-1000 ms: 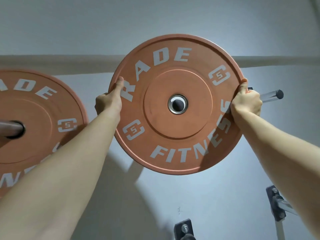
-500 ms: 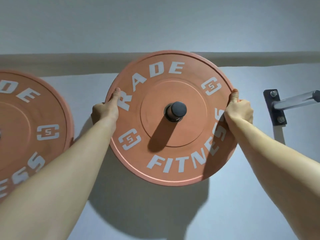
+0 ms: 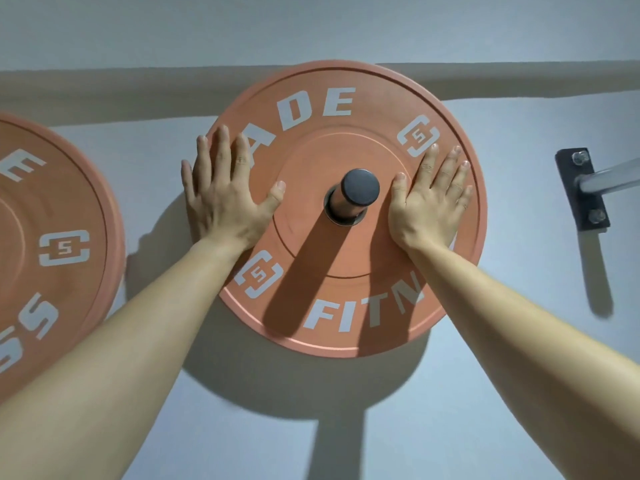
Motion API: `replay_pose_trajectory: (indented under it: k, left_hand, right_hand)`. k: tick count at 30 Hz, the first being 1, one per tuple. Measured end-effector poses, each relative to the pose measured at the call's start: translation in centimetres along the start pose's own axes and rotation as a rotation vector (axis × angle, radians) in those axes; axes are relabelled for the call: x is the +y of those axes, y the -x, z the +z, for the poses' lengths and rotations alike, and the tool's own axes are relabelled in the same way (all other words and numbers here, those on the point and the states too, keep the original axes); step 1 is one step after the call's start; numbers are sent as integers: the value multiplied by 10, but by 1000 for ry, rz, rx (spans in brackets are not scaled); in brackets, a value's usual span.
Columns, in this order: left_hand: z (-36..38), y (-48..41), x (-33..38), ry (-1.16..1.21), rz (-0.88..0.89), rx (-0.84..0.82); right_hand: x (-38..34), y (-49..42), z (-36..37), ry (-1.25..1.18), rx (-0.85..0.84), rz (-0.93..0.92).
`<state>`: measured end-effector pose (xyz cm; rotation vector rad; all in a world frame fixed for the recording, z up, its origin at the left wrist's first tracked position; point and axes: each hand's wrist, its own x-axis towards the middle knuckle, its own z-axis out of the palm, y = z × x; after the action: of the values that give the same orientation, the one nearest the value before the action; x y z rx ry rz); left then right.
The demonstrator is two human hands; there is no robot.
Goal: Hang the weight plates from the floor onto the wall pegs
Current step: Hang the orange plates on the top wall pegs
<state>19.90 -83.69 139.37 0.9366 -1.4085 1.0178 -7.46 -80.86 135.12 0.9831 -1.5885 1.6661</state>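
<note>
While plate point(image 3: 346, 306) hangs, left hand point(image 3: 221, 199), right hand point(image 3: 429, 202) flat

Soft even light, long shadows below, edges bowed.

Orange bumper plate point(image 3: 346, 244), white lettering, hung on a wall peg point(image 3: 356, 194) through its centre hole. Left hand point(image 3: 225, 195) flat, fingers spread, over the plate's left rim. Right hand point(image 3: 429, 199) flat on its right face. Second orange plate point(image 3: 52, 244) at left. Empty peg bracket point(image 3: 581, 190) at right, on the grey wall point(image 3: 485, 410).
</note>
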Motion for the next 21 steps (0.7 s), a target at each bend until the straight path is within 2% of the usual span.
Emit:
replay_pose_trajectory:
  k: [8, 14, 21]
  left_hand:
    - [31, 4, -5, -58, -69, -105]
    - [45, -5, -8, -63, -71, -90]
    - [29, 1, -5, -80, -48, -112]
  right_hand:
    - [1, -14, 27, 25, -68, -39]
    - [0, -22, 35, 58, -26, -48]
    - [8, -18, 18, 14, -162, -88]
